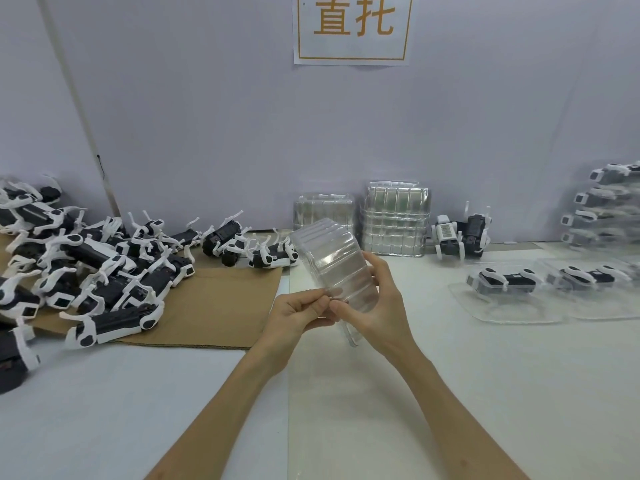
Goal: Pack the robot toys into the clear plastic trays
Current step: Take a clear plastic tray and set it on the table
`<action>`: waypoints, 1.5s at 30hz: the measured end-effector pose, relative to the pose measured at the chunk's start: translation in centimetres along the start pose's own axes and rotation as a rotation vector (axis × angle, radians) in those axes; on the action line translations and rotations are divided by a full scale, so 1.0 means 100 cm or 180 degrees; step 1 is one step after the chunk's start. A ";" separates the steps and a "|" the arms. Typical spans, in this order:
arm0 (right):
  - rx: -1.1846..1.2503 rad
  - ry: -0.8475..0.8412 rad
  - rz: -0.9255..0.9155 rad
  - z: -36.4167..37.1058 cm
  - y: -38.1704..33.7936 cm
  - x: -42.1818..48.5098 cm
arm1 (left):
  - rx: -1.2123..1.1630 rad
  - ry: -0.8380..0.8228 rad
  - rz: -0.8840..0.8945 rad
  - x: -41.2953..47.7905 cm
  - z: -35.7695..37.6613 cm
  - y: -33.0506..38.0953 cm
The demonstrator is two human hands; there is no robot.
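Observation:
A clear plastic tray (332, 258) is held tilted above the middle of the table. My right hand (374, 306) grips its lower right side, fingers curled round the edge. My left hand (298, 313) pinches the tray's near rim with thumb and fingertips. A heap of black-and-white robot toys (90, 268) lies at the left, partly on a brown cardboard sheet (221, 306). Two packed toys in clear trays (502, 285) lie flat at the right.
Two stacks of empty clear trays (394, 220) lean against the back wall. Two loose robot toys (460, 233) stand beside them. A stack of packed trays (606, 206) rises at the far right. A paper sign (351, 27) hangs on the wall.

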State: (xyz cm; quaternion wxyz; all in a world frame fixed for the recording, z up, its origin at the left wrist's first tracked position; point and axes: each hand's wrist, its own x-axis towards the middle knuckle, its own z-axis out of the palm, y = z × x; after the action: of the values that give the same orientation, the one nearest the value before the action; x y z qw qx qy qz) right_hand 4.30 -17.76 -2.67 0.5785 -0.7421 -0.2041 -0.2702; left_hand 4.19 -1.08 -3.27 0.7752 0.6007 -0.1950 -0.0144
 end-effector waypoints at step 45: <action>-0.1080 0.0641 -0.0776 0.007 -0.001 0.000 | 0.0800 0.0524 0.0525 0.000 0.030 -0.005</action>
State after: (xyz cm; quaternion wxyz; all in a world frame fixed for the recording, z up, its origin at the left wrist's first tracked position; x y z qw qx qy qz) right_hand 4.41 -17.04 -2.73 0.4260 -0.7679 -0.1852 -0.4412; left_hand 3.37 -3.99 -3.10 0.7058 0.6741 -0.1797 0.1231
